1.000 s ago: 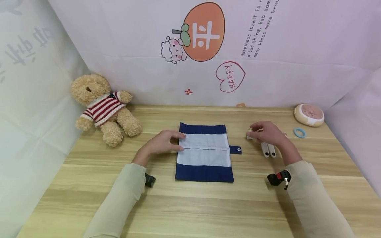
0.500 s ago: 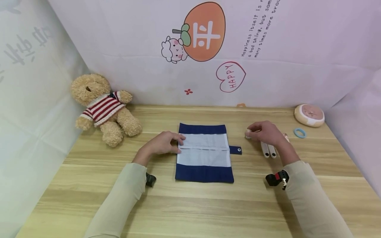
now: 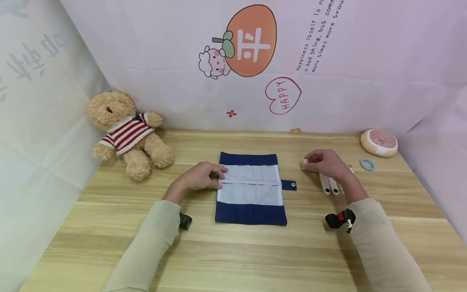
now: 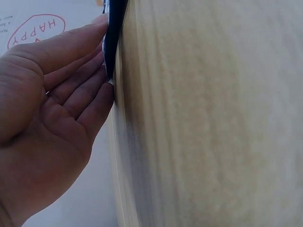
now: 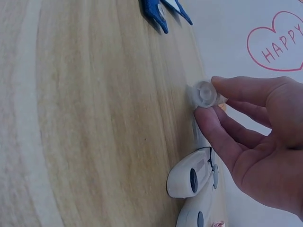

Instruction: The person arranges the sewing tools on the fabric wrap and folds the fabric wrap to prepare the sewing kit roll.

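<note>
A navy cloth pouch [image 3: 251, 214] with a pale inner lining lies unfolded on the table, its snap strap [image 3: 289, 185] pointing right. My left hand [image 3: 197, 177] rests at the pouch's left edge, fingertips on the lining and thumb by the border. In the left wrist view its fingers are fairly straight against the navy edge [image 4: 113, 38]. My right hand [image 3: 326, 164] pinches a small translucent round piece [image 5: 206, 94] between thumb and fingertips, close over the table. Two white slim devices with dark oval buttons [image 5: 184, 177] lie beneath that hand, partly hidden by it.
A teddy bear [image 3: 127, 134] in a striped sweater leans at the back left. At the back right are a light blue ring [image 3: 367, 164] and a round pink-and-cream case [image 3: 379, 142]. A printed white curtain [image 3: 164, 101] encloses the table's back.
My left hand's fingertips have shifted slightly at the pouch's left edge. The small piece in my right hand has turned a little; that hand stays in nearly the same place.
</note>
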The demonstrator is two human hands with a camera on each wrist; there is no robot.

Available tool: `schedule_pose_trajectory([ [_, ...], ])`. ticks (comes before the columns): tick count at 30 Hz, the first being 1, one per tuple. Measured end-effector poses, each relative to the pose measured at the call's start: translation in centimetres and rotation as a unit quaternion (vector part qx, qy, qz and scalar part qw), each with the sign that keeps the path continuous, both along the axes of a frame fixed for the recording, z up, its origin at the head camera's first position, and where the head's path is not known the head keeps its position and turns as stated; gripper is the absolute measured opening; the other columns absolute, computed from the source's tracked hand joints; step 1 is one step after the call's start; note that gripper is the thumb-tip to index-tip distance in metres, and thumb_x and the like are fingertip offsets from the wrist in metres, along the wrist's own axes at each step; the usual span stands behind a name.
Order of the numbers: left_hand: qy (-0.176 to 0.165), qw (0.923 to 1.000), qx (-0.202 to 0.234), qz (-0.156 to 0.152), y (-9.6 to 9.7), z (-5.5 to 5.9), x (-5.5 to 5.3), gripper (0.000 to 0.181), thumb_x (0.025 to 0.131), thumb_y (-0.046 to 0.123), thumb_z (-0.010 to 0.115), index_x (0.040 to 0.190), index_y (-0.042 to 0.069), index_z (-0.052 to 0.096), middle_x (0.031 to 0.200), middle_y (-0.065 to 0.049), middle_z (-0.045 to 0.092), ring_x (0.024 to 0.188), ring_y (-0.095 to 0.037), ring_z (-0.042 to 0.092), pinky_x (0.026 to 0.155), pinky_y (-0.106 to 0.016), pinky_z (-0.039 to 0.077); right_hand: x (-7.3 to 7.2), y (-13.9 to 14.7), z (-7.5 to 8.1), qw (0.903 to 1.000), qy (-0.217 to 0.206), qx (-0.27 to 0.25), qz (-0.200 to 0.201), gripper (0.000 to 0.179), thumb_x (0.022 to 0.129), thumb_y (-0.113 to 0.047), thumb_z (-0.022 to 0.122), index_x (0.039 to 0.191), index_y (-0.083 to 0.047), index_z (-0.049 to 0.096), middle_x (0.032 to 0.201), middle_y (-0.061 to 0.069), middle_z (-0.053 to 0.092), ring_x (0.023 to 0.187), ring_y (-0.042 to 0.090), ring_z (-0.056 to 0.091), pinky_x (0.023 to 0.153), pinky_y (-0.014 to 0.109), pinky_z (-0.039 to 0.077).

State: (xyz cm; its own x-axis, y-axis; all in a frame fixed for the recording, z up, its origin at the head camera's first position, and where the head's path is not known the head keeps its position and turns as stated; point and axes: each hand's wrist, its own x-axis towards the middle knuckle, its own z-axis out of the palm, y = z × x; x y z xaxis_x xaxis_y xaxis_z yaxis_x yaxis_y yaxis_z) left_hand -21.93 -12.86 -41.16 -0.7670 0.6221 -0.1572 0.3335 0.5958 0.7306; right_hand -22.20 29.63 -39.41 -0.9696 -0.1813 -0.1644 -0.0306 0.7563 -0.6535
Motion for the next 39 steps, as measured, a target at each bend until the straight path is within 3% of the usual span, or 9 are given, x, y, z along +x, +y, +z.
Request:
schedule_pose_trajectory([
  [3,-0.004,1.0000,0.004,0.000,0.0,-0.1,0.0,0.009,0.089,0.009,0.079,0.096,0.010,0.074,0.142,-0.007,0.060,0.137,-0.029,0.049,0.111,-0.043,0.040,0.2,0.0,0.0,0.9998,-0.010,-0.013,-0.009,0.045,0.098,-0.028,0.069,0.129,0.004,0.062,0.126,0.027,0.061,0.110,0.036,0.058,0.086,0.041,0.050],
  [10,-0.007,0.9999,0.008,0.003,0.1,0.0,0.0,0.007,0.090,0.008,0.078,0.094,0.011,0.073,0.142,-0.007,0.060,0.137,-0.030,0.049,0.110,-0.043,0.040,0.0,-0.5,0.0,0.9989,-0.013,-0.042,-0.014,0.044,0.099,-0.029,0.068,0.131,0.001,0.061,0.129,0.024,0.060,0.116,0.036,0.055,0.093,0.045,0.046],
  [23,-0.023,0.9995,0.017,0.012,0.2,0.3,0.1,0.009,0.088,0.005,0.079,0.092,0.009,0.071,0.143,-0.008,0.059,0.138,-0.030,0.047,0.111,-0.044,0.039,-0.4,-2.3,0.2,0.9953,-0.018,-0.094,-0.020,0.043,0.097,-0.028,0.072,0.127,0.002,0.063,0.121,0.020,0.063,0.106,0.028,0.059,0.084,0.031,0.051],
  [30,-0.026,0.9995,0.015,0.014,0.1,0.2,0.0,0.010,0.088,0.005,0.079,0.092,0.009,0.071,0.143,-0.008,0.059,0.138,-0.030,0.048,0.111,-0.043,0.040,-0.7,-4.2,0.5,0.9933,-0.015,-0.113,-0.019,0.040,0.096,-0.025,0.072,0.126,0.001,0.065,0.117,0.019,0.065,0.102,0.028,0.062,0.087,0.036,0.053],
  [39,-0.022,0.9996,0.015,0.012,0.0,0.1,-0.2,0.009,0.088,0.005,0.078,0.091,0.009,0.072,0.141,-0.009,0.060,0.137,-0.029,0.049,0.110,-0.043,0.040,-1.0,-6.2,0.3,0.9823,-0.030,-0.185,0.002,0.038,0.096,-0.016,0.072,0.126,0.006,0.063,0.112,0.020,0.064,0.098,0.031,0.064,0.088,0.040,0.057],
])
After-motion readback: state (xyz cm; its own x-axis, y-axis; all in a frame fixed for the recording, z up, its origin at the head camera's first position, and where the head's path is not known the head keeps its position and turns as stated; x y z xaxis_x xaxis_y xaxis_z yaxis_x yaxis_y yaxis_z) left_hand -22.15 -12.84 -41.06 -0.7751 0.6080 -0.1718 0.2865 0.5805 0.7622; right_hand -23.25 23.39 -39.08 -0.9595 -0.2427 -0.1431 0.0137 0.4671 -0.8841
